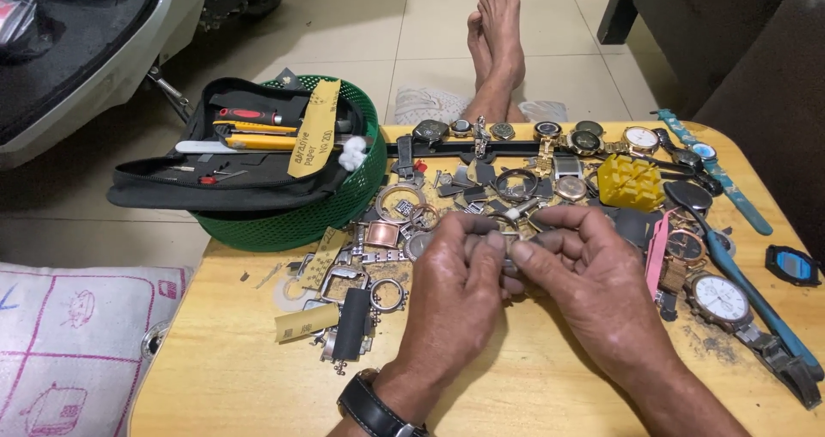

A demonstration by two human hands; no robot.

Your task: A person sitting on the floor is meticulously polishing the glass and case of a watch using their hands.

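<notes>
My left hand (455, 295) and my right hand (593, 282) meet over the middle of a low wooden table (241, 377). Together their fingertips pinch a small dark grey piece (507, 246); most of it is hidden by the fingers. A black watch sits on my left wrist (369, 407). Just beyond the hands lies a heap of watch cases, rings and strap bits (481, 192). Left of my left hand are metal bezels, a black strap piece (351, 323) and a strip of yellow sandpaper (307, 321).
A green mesh basket (301, 218) holds a black tool pouch (223, 175) at the table's left rear. A yellow watch holder block (630, 182), several watches (720, 299) and a blue tool (756, 299) lie right. Bare feet (497, 37) rest beyond the table. A cushion (77, 342) lies left.
</notes>
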